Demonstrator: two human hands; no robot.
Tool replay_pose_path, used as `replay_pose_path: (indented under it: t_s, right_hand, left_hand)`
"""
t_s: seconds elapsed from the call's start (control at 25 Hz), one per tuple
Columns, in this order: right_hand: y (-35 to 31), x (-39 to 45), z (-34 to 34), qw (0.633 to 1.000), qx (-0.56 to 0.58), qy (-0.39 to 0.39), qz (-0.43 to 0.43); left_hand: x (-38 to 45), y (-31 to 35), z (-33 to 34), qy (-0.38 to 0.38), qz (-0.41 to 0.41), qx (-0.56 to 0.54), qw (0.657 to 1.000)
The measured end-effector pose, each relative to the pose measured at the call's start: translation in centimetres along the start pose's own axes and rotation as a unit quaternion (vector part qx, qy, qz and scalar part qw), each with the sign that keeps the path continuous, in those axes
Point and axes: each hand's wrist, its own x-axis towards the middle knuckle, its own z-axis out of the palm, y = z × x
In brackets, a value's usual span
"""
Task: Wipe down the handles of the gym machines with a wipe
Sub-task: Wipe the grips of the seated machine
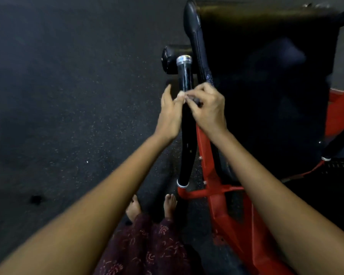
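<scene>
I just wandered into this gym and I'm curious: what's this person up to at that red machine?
A person stands barefoot beside a red-framed gym machine with a black pad. Both hands meet at its black handle, about midway up the grip. The left hand and right hand seem to pinch something small against the bar, probably the wipe, though it is too blurred to make out. The handle's silver-capped top is uncovered.

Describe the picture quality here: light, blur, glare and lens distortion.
Head view: dim light, the black seat pad nearly featureless; motion blur smears the fingertips where the left hand and right hand meet on the black handle; a small glint on its chrome end cap; wide-angle stretch swells the forearms toward the bottom corners.
</scene>
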Motion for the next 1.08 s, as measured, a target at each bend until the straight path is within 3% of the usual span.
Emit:
replay_pose_path:
  t_s: [0.16, 0.24, 0.32, 0.4, 0.52, 0.6, 0.84, 0.96, 1.08]
  right_hand:
    - [0.4, 6.2, 0.9, 0.999, 0.004, 0.028, -0.026]
    - [0.5, 6.5, 1.0, 0.999, 0.01, 0.029, -0.01]
    - [0.8, 5.2, 0.9, 1.0, 0.008, 0.008, 0.009]
    - [0.8, 4.7, 0.4, 1.0, 0.002, -0.028, -0.008]
    - [0.8, 9.2, -0.2, 0.999, -0.011, -0.02, -0.03]
    - [0.7, 11.6, 0.0, 0.997, -0.016, -0.065, -0.035]
    - [2.3, 6.8, -0.7, 0.927, -0.086, -0.219, -0.292]
    - [1.6, 9.1, -0.6, 0.902, -0.127, -0.189, -0.367]
    - [1.9, 8.0, -0.1, 0.903, -0.142, -0.169, -0.369]
  left_hand:
    - [-3.8, -2.9, 3.1, 0.04, 0.0, 0.051, 0.998]
    - [-4.1, -3.1, 4.7, 0.09, -0.019, 0.145, 0.985]
    - [-4.5, -2.8, 6.0, 0.153, -0.041, 0.169, 0.973]
    - [-4.6, -3.2, 6.6, 0.198, -0.01, 0.171, 0.965]
    - [-4.3, -3.9, 6.8, 0.241, 0.035, 0.191, 0.951]
    - [-4.5, -4.1, 7.1, 0.262, 0.054, 0.212, 0.94]
    - [-4.2, -4.6, 7.3, 0.295, 0.086, 0.244, 0.92]
    - [-4.2, -4.7, 7.4, 0.282, 0.082, 0.24, 0.925]
    - [-4.2, -4.8, 7.3, 0.27, 0.076, 0.239, 0.93]
